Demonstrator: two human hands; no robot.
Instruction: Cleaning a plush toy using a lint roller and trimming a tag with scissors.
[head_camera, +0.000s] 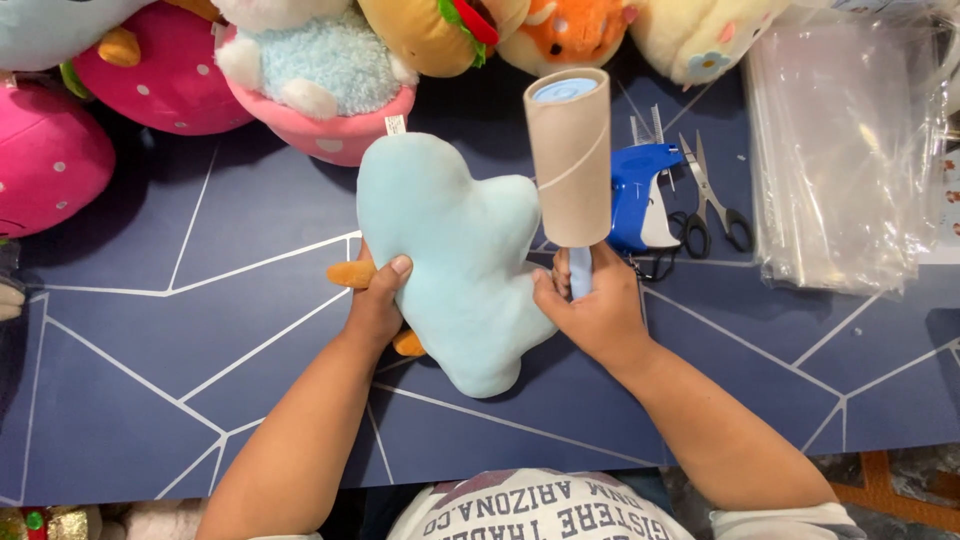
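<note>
The left hand (375, 305) pinches the soft, light blue plush toy (455, 255) at its edge, while the right hand (595, 315) fists the lint roller (570, 155) by its handle.

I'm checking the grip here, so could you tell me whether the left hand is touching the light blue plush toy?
Touching. The head view shows the left hand gripping the light blue plush toy at its left edge, thumb pressed on the fabric.

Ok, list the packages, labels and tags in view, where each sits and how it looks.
Tag: small white fabric rectangle at the top edge of the blue plush.
Bags: clear plastic stack, flat, at the table's right side.
No screens or signs.
</note>
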